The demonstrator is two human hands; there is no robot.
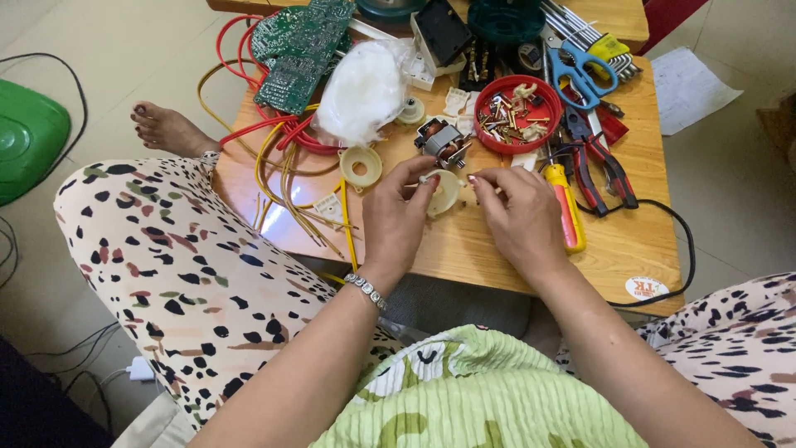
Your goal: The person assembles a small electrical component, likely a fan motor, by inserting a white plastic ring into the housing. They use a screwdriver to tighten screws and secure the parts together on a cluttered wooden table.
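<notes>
My left hand [398, 217] pinches a cream round plastic part [448, 192] over the low wooden table [638, 241]. My right hand [521, 217] is beside it, fingertips closed on a small thin piece at the part's right edge; the piece is too small to make out. A small electric motor [441, 139] with copper windings sits just beyond the hands. Another cream round plastic ring [360, 166] lies to the left of my left hand.
A red bowl [519, 114] of screws and metal bits, blue scissors [582, 71], red-handled pliers [604, 166], a yellow screwdriver [569, 209], a green circuit board [297, 50], a white plastic bag [365, 90] and red and yellow wires [286, 166] crowd the table. A green object [29, 137] lies on the floor.
</notes>
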